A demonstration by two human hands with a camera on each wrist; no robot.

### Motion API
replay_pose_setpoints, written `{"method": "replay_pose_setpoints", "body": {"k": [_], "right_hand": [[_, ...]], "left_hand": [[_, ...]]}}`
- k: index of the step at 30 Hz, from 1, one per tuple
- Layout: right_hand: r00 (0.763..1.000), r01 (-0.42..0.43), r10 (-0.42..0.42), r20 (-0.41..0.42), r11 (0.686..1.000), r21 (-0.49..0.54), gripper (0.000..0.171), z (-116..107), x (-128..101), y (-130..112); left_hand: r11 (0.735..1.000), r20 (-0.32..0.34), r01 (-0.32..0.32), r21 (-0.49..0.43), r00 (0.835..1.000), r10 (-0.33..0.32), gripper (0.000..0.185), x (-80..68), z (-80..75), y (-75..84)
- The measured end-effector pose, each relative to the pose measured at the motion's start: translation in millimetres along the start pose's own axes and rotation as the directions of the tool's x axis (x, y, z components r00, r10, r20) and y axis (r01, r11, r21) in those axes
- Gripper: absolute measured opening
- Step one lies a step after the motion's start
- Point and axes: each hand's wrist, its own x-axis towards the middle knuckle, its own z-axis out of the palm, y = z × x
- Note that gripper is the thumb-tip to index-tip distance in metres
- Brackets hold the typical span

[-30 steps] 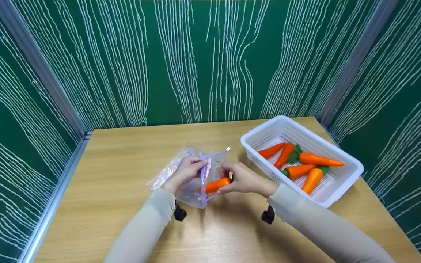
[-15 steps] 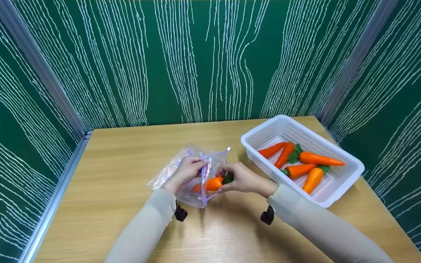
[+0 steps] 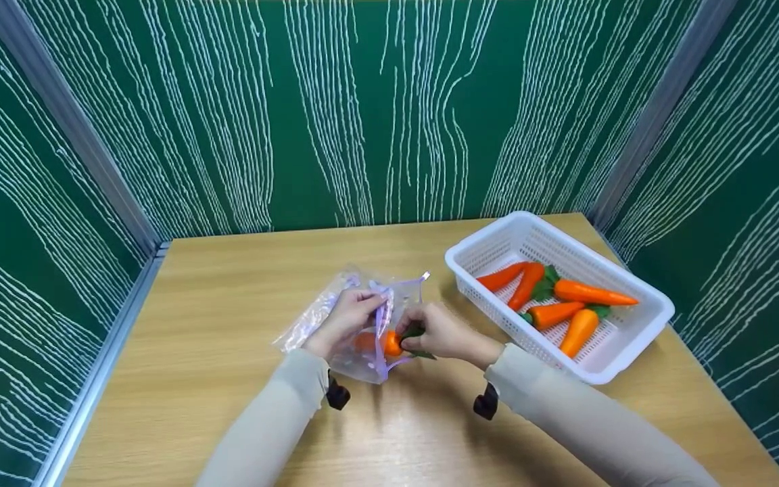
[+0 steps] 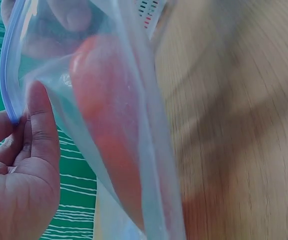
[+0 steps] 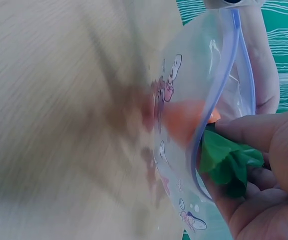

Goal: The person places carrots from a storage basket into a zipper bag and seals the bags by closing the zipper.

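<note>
1) At left on the bench (image 3: 186, 338) lies shiny clear plastic (image 3: 307, 326); whether it is a separate bag, I cannot tell
2) Next, the left hand (image 3: 343, 318) has its grip clamped, thumb and finger, on the lilac rim (image 4: 6, 75); holding that edge up and taut should stop the mouth sagging
3) The bag (image 3: 357, 367) sits mid-bench, the carrot's (image 5: 181, 120) body inside and its green leaves (image 5: 229, 160) at the mouth
4) The right hand (image 3: 447, 331) has its grip clamped on the leafy end; best to push straight along the bag, gathering the leaves so none snag the rim
5) Far right, the white basket (image 3: 633, 269) holds five visible carrots (image 3: 589, 293)
</note>
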Motion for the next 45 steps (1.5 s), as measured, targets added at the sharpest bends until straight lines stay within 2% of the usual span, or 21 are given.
{"method": "replay_pose_setpoints", "body": {"k": [8,17,23,32,39,43,45], "right_hand": [[1.0,0.013,-0.013,0.0,0.998,0.066,0.009,12.1,3.8,4.7],[0.999,0.028,-0.032,0.034,0.993,0.119,0.011,14.8,4.9,6.5],[1.0,-0.017,0.015,0.027,0.997,0.073,0.015,1.5,1.2,-0.8],[0.999,-0.045,0.045,-0.021,0.999,-0.012,0.016,-25.1,-2.3,-4.2],[0.996,-0.09,0.089,-0.028,0.996,-0.023,0.018,-47.3,-4.4,-8.9],[0.995,-0.088,0.087,-0.038,0.995,-0.035,0.02,-59.0,-6.7,-9.9],[0.993,-0.116,0.114,-0.042,0.993,-0.026,0.022,-65.0,-8.5,-10.5]], "left_hand": [[1.0,0.004,0.005,0.0,1.0,-0.005,0.027,0.9,1.2,2.0],[0.998,-0.02,0.003,0.057,1.0,-0.002,0.03,1.2,1.4,1.0],[0.995,-0.014,0.01,0.094,1.0,-0.009,0.031,-0.7,-0.8,1.1],[0.998,-0.004,0.007,0.064,1.0,-0.006,0.027,0.8,-1.8,-1.7],[0.999,-0.012,0.005,0.051,1.0,-0.005,0.025,0.3,-0.3,-1.2],[0.997,0.0,0.017,0.076,1.0,-0.017,0.029,-1.5,-1.2,0.2],[0.996,0.003,0.025,0.09,1.0,-0.025,0.03,-2.4,-1.8,1.0]]}}
